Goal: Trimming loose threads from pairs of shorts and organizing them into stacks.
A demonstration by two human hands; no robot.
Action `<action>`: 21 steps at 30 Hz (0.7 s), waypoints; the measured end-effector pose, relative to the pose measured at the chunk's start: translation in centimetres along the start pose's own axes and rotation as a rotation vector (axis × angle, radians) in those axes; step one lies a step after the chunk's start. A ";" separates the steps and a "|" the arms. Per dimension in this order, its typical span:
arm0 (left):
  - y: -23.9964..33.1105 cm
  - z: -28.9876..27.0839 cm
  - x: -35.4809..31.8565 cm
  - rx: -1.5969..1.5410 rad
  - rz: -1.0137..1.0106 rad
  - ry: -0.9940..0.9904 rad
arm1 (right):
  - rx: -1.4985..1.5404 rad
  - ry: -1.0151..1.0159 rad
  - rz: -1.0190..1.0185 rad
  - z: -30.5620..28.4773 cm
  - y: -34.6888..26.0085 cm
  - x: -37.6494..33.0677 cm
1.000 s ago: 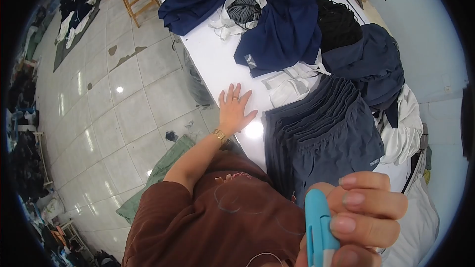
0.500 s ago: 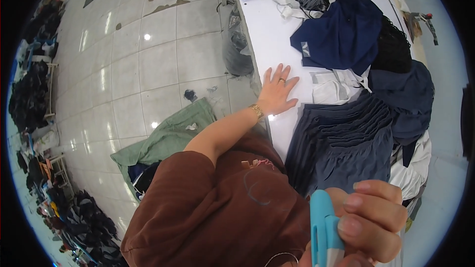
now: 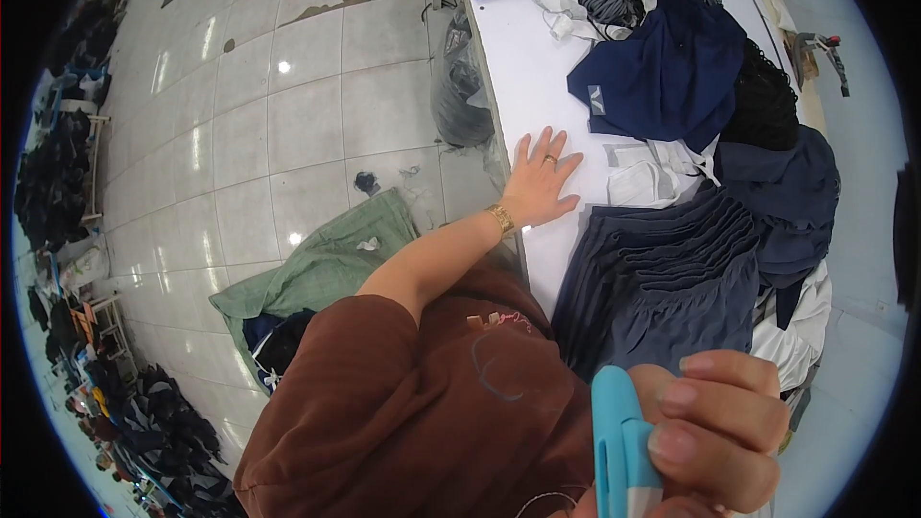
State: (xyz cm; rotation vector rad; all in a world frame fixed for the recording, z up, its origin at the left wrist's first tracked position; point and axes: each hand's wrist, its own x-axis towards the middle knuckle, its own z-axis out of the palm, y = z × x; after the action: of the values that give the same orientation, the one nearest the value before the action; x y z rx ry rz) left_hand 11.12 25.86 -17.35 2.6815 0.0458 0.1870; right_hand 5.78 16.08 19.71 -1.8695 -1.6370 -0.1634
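Note:
My left hand [image 3: 538, 181] lies flat with its fingers spread on the white table [image 3: 526, 77], near the table's left edge. A gold bracelet sits on that wrist. Close to the camera, my right hand [image 3: 715, 432] is shut on a light blue plastic object [image 3: 621, 456], held upright at the lower edge of the picture. A stack of folded dark blue garments [image 3: 662, 278] lies on the table just right of my left hand. A white garment [image 3: 652, 177] lies beyond it.
More dark blue, black and striped clothes [image 3: 672, 67] are heaped across the far table. A green cloth [image 3: 321, 264] lies on the tiled floor [image 3: 288, 115] at my left. A plastic bag [image 3: 459, 91] hangs by the table's edge. Piles of dark clothing [image 3: 58, 182] line the far left.
The view has swung left, so the table now sits further right. My left hand stays flat on the table. My right hand keeps hold of the blue object.

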 end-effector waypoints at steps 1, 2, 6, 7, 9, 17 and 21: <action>-0.1 -0.1 -0.1 0.005 -0.008 -0.002 | -0.005 -0.038 0.000 -0.2 0.1 0.1; -0.1 -0.1 -0.3 0.011 -0.017 -0.004 | -0.004 -0.035 -0.003 0.4 0.5 -0.2; 0.4 -0.3 0.3 0.015 0.019 0.001 | -0.050 0.267 -0.139 1.4 1.2 -1.0; 0.3 -0.3 0.2 0.014 0.009 -0.005 | -0.059 0.289 -0.149 1.4 1.3 -1.1; 0.3 -0.2 0.1 0.016 0.005 -0.009 | -0.061 0.275 -0.140 1.1 1.3 -1.1; -0.3 -0.2 -0.2 0.057 -0.032 -0.033 | 0.015 0.282 -0.051 0.8 1.2 -0.7; 0.1 0.1 0.0 0.054 0.011 0.013 | 0.349 0.307 -0.009 2.2 3.6 -2.7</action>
State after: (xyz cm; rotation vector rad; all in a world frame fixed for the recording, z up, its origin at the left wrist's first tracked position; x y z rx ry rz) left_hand 11.13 25.76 -17.41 2.7354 0.0411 0.2098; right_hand 7.83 14.91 15.27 -1.4917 -1.3646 -0.1498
